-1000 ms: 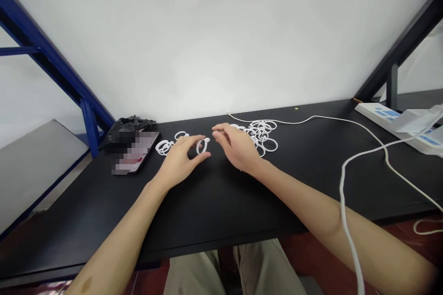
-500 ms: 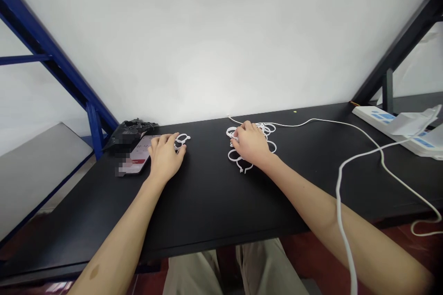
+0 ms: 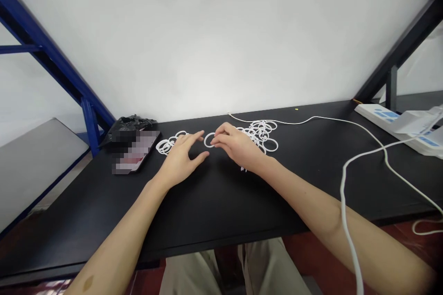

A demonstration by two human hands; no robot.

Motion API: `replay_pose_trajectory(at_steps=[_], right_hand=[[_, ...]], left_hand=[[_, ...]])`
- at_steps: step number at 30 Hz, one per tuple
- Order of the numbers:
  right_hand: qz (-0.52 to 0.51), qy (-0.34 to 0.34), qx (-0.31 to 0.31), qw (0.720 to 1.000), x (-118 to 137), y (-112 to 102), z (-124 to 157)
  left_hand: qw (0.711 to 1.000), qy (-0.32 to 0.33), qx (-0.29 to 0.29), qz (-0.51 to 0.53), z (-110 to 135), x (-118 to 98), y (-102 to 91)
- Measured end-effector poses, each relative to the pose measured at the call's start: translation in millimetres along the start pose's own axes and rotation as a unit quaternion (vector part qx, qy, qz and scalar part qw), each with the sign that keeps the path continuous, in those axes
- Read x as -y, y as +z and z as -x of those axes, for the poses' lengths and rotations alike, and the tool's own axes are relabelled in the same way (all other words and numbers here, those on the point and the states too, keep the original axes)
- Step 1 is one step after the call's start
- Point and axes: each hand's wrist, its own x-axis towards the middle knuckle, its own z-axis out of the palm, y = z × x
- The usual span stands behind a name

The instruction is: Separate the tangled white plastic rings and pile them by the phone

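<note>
A thin white ring (image 3: 208, 140) is pinched between the thumb and fingers of my right hand (image 3: 238, 146), just above the black tabletop. My left hand (image 3: 180, 159) faces it from the left, thumb and fingers spread, holding nothing and a small gap away from the ring. Behind the left hand lies a small group of white rings (image 3: 163, 146), partly covered by the fingers. A larger, tangled pile of white rings (image 3: 260, 131) sits beside and behind my right hand, which hides part of it.
Left of my left hand lies a phone (image 3: 143, 150), with a crumpled black plastic bag (image 3: 129, 126) behind it. A white cable (image 3: 325, 119) runs along the back and loops over my right forearm. A white power strip (image 3: 387, 120) stands at the far right.
My right hand has moved left off the pile with one ring. My left hand has come away from the small group toward the right, its fingers now spread, uncovering more rings.
</note>
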Motion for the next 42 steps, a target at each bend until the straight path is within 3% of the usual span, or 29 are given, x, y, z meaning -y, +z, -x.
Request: replay_pose_trajectory(at_steps=[5, 10, 20, 30, 38, 42], right_hand=[[-0.053, -0.039, 0.043, 0.997, 10.4, 6.4, 2.8], [-0.039, -0.018, 0.081, 0.996, 17.4, 1.5, 2.8], [-0.046, 0.079, 0.039, 0.995, 22.1, 3.3, 0.9], [-0.087, 0.134, 0.047, 0.986, 26.9, 1.7, -2.5], [-0.064, 0.150, 0.032, 0.986, 30.6, 3.9, -2.0], [0.013, 0.152, 0.004, 0.988, 23.9, 1.0, -2.0]], left_hand=[[0.999, 0.020, 0.044, 0.009, 1.0, -6.0, -2.9], [0.998, 0.022, 0.063, 0.023, 0.7, -8.6, -4.5], [0.997, -0.022, 0.071, 0.034, 2.3, -9.2, -5.2], [0.993, -0.019, 0.098, 0.060, 3.1, -14.0, -5.7], [0.995, -0.021, 0.083, 0.053, 2.1, -16.0, -6.4], [0.999, -0.032, -0.004, -0.014, -0.3, -5.0, -4.8]])
